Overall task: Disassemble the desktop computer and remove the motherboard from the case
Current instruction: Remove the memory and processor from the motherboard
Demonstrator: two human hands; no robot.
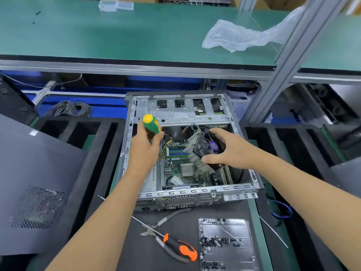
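1. Workshop counter (224,210) with a dark mat, seen from above, with a green-topped upper shelf (117,36) running across the back and a crumpled clear plastic bag (240,36) lying on it.
2. An open desktop computer case (183,110) lies on its side at the middle of the counter, its green motherboard (179,173) exposed inside with the bare processor (187,170) showing.
3. A person's left hand (145,145) grips a green-and-yellow screwdriver (151,124) by the handle, held over the left part of the case; the tip is hidden.
4. The right hand (230,151) holds a CPU cooler (207,151), its black fan and finned heatsink tilted and raised above the motherboard, fingers and thumb clamped around it.
5. In front of the case lie an orange-and-black screwdriver (175,245) and a pair of pliers (162,223), touching or crossing one another.
6. Just right of those tools sits a metal tray (226,245) scattered with small dark screws (214,241).
7. A dark perforated side panel (35,184) rests at far left, beside black foam racks (91,133).
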